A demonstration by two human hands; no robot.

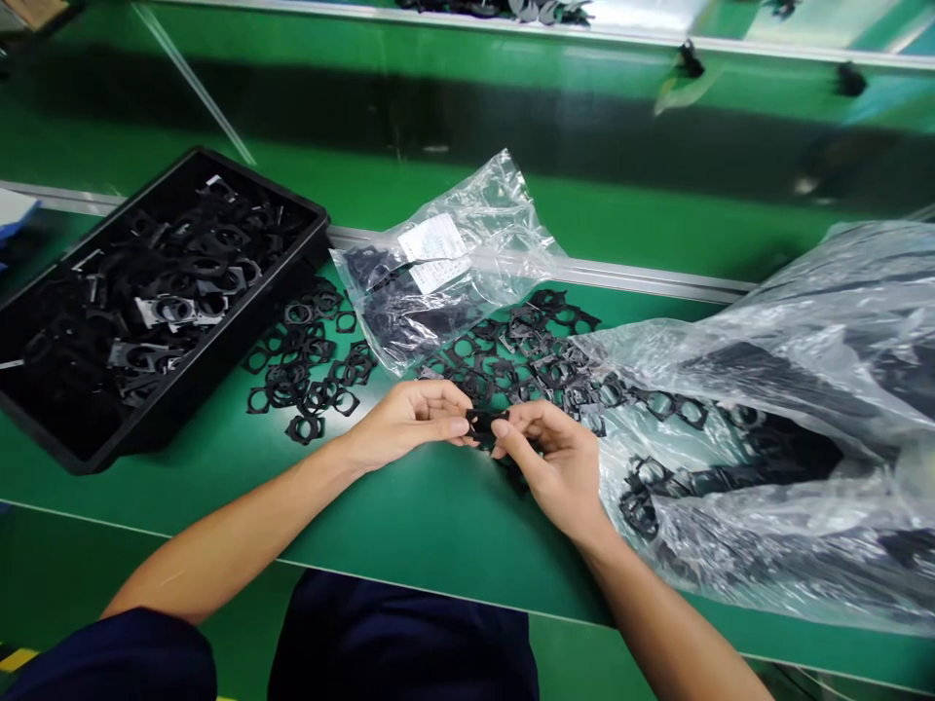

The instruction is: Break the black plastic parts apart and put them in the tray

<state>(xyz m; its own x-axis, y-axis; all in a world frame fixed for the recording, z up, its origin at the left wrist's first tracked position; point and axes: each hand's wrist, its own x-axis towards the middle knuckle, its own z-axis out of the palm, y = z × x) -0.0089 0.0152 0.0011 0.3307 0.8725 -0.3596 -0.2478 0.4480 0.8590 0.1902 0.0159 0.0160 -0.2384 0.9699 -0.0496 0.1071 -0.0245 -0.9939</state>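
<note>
Between my two hands is a small black plastic part point(482, 424), held just above the green table near its front edge. My left hand point(416, 421) pinches its left end between thumb and fingers. At the other end, my right hand point(551, 453) grips it the same way. The fingers cover much of the part, so its full shape is hidden. Beyond my hands lie many loose black ring-shaped plastic frames point(482, 375), spread over the table. A smaller group of the same frames point(303, 428) lies left of my left hand.
A black bin point(211, 346) full of black frames stands at the left. A clear labelled bag point(504, 243) with dark parts lies behind the loose pieces. On the right, a large open plastic bag point(862, 312) spills frames onto the green table point(409, 526). A raised ledge point(643, 39) runs along the back.
</note>
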